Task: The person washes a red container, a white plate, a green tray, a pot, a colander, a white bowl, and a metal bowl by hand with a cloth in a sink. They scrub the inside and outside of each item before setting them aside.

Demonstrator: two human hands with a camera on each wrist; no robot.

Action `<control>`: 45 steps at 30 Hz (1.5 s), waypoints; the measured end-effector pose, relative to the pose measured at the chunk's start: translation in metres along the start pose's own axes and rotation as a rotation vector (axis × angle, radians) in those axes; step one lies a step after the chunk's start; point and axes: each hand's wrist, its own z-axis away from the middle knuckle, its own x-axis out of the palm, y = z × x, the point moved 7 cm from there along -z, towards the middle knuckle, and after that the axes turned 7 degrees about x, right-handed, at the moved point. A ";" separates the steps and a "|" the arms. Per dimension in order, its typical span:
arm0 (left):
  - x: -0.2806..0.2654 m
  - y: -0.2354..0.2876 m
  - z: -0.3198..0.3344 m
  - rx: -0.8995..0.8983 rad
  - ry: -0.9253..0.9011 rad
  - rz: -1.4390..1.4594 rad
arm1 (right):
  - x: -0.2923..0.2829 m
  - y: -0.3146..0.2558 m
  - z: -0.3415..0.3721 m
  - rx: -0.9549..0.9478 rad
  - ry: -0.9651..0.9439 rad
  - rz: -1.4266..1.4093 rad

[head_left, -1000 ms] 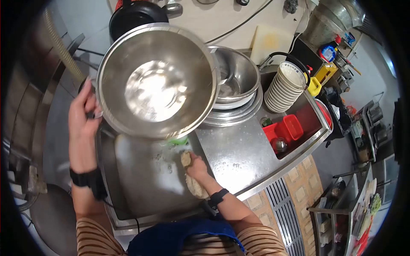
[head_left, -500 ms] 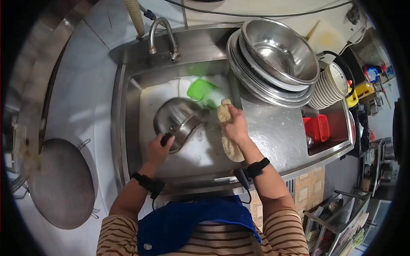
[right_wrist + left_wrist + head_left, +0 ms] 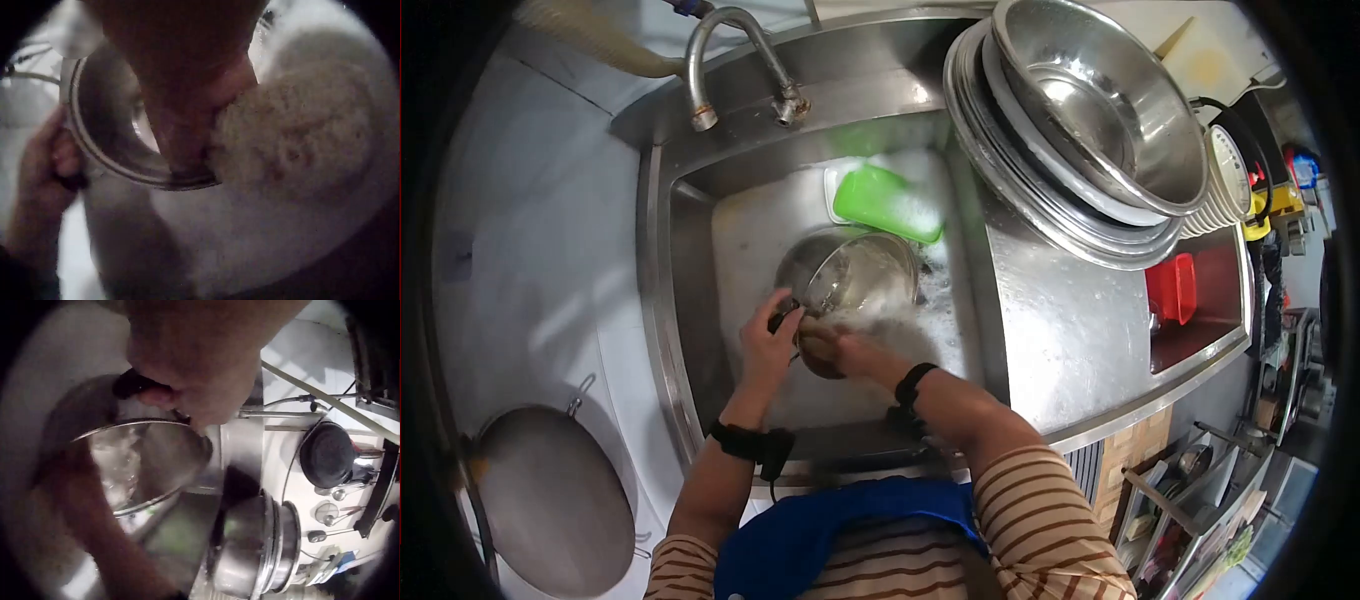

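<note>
1. Left hand [image 3: 768, 338]: fingers curled round the black handle [image 3: 783, 315].
2. Right hand [image 3: 865, 355]: fingers gripping a beige scrubber [image 3: 294, 134], near the left fingers.
3. Steel pot [image 3: 868, 268]: just beyond both hands' fingers.
4. Green container [image 3: 874, 200]: farther, past the pot.

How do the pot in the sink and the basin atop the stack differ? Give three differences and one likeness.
The pot is in the sudsy sink; the basin rests atop the stack. The left hand holds the pot by its black handle; no hand touches the basin. The pot looks smaller, the basin wider. Both are round, shiny metal and open-topped.
</note>
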 end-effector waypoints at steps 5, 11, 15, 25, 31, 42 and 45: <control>0.013 0.013 -0.044 -0.101 -0.258 -0.096 | -0.005 0.131 -0.047 0.402 -0.104 0.341; 0.022 -0.003 -0.058 -0.430 -0.316 0.095 | -0.106 0.023 -0.055 -0.198 0.402 1.180; 0.019 -0.012 -0.053 -0.311 -0.235 0.026 | -0.111 0.043 -0.038 -0.157 0.367 1.198; 0.025 -0.007 -0.038 -0.120 -0.088 0.033 | 0.037 0.096 -0.046 0.465 -0.140 0.163; 0.008 -0.020 -0.013 -0.468 -0.156 0.264 | -0.070 0.018 -0.076 0.284 0.348 0.094; 0.013 -0.025 -0.013 -0.256 -0.035 0.079 | 0.043 0.120 -0.042 0.428 0.032 0.382; 0.007 -0.023 -0.021 -0.243 -0.121 0.035 | 0.054 0.183 -0.088 0.579 0.197 0.182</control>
